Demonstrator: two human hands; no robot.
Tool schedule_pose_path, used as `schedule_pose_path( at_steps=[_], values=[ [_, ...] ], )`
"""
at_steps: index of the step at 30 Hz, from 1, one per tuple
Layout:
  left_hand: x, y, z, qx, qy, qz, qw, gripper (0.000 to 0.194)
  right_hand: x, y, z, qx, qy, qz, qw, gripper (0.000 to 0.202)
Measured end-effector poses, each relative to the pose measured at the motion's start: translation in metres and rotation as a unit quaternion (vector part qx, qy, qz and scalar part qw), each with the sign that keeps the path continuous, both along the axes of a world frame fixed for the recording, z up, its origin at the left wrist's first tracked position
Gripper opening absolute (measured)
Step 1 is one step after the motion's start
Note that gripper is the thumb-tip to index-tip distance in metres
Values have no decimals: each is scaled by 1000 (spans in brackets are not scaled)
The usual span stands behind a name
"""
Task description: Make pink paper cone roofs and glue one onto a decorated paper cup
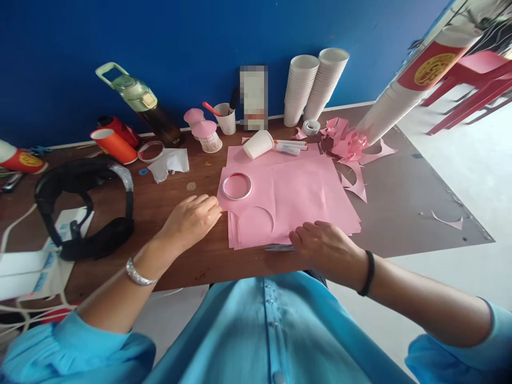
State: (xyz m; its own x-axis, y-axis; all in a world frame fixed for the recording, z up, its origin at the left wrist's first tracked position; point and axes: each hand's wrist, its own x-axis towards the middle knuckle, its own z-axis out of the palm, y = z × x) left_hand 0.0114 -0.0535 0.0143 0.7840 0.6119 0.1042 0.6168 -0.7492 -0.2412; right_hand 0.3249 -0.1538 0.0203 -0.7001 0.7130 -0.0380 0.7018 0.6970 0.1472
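Pink paper sheets (298,186) lie in a loose stack near the front edge of the desk (180,269). The left hand (194,216) is at their left edge, fingers curled in; whether it pinches paper I cannot tell. The right hand (326,245) rests curled at their front edge, just beside grey metal blades (278,247) partly hidden there; its grip cannot be told. A circular outline (273,220) shows near the stack's front left corner, with a silver-rimmed ring (250,188) behind it. A tipped white paper cup (258,145) and markers (290,150) lie toward the back. Cut pink scraps (347,144) lie to the right; two nested cup stacks (298,90) stand by the desk's back edge.
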Motion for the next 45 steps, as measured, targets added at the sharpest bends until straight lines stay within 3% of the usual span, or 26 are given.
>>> schedule_pose_path(
  at_steps=[6,10,19,26,28,30,33,36,41,45],
  values=[
    [4,2,0,5,5,9,1000,31,-1,-5,-3,26,-8,-5,1000,19],
    [7,5,1,18,-57,28,998,18,5,-5,2,64,45,-2,997,21],
    [30,34,-5,-21,-36,44,998,20,2,-1,9,105,87,1,991,26],
    [28,22,4,8,-123,35,992,19,-9,-3,0,78,141,5,987,23],
    [29,16,6,25,-145,15,989,17,-8,7,0,37,162,5,986,21],
    [30,13,6,36,-151,-6,988,16,-4,26,2,4,160,-41,986,19],
    [31,11,1,34,-155,-18,987,15,10,67,9,-5,96,-215,972,26],
    [29,10,-5,31,-170,-15,985,14,24,108,12,-27,21,-307,951,39],
    [25,8,-8,36,-184,-12,982,16,37,142,10,-116,8,-308,944,31],
    [25,7,-5,43,-193,-14,980,13,37,148,8,-102,38,-289,951,24]
  ],
)
